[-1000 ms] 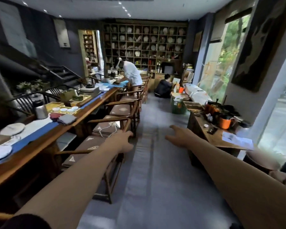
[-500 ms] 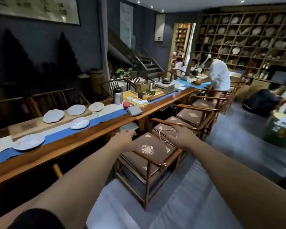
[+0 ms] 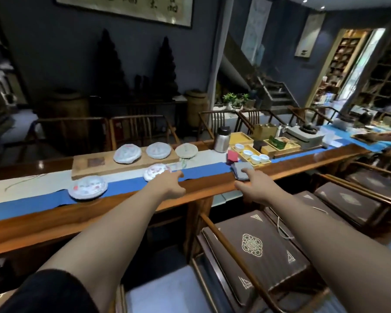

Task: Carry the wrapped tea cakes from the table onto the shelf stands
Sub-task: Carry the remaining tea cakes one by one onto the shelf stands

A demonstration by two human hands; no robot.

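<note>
While both arms reach tableward, left hand [image 3: 170, 185] open beside nearest tea cake [image 3: 156, 172], right hand [image 3: 256, 185] open, apart.

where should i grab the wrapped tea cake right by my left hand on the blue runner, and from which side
Take the wrapped tea cake by its rim, coming from the near right where the left hand hovers. It is a flat round disc lying face up on the blue runner, so there is little height to pinch from above. Probably slide fingers under the near edge with the thumb on top.
</note>
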